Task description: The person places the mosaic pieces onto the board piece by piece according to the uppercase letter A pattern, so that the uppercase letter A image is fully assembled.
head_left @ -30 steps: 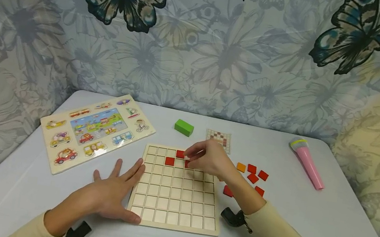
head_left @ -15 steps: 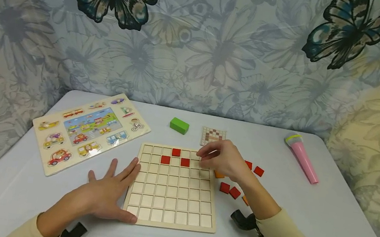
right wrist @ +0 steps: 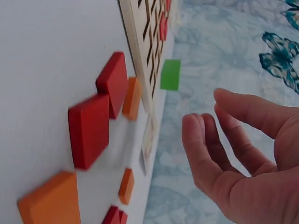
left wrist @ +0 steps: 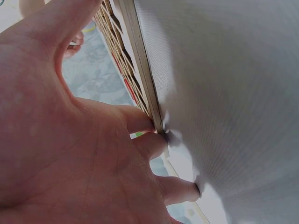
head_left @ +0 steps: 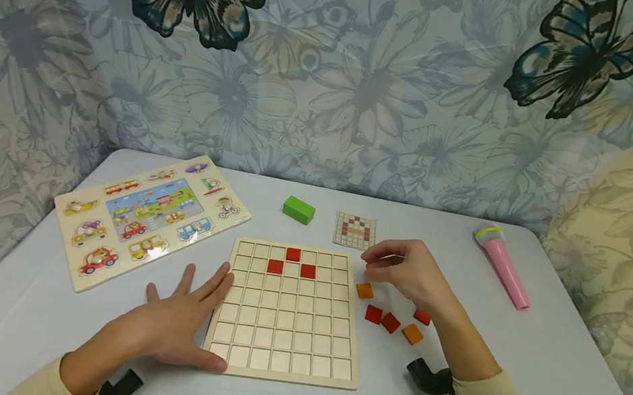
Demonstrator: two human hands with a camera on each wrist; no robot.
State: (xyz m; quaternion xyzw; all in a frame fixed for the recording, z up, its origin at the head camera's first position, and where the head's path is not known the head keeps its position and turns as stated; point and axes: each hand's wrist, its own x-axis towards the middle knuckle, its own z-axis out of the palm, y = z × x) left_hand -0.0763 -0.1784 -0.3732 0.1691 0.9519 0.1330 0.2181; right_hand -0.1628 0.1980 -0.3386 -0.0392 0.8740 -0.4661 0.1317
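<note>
A wooden grid board (head_left: 277, 379) lies flat on the white table. Three red square tiles, one of them a top-row tile (head_left: 293, 255), sit in its upper cells. My left hand (head_left: 177, 327) rests with spread fingers against the board's left edge, thumb at the near left corner. Off the board's upper right corner hovers my right hand (head_left: 412, 273), fingers loosely bent. The right wrist view shows a gap between thumb and fingertips (right wrist: 191, 123), nothing held. Loose tiles lie below it, among them a red tile (head_left: 373, 314) and an orange tile (head_left: 364, 291); the forearm may hide others.
Behind the board lie a small pattern card (head_left: 355, 230) and a green block (head_left: 299, 210). A vehicle picture puzzle (head_left: 150, 220) is at the left, a pink toy microphone (head_left: 503, 266) at the right. Patterned fabric (head_left: 368, 96) hangs behind the table.
My right hand has left the red tile in the board's second row and moved right, over the loose tiles. My left hand stays at the board's edge. The head view shifted slightly.
</note>
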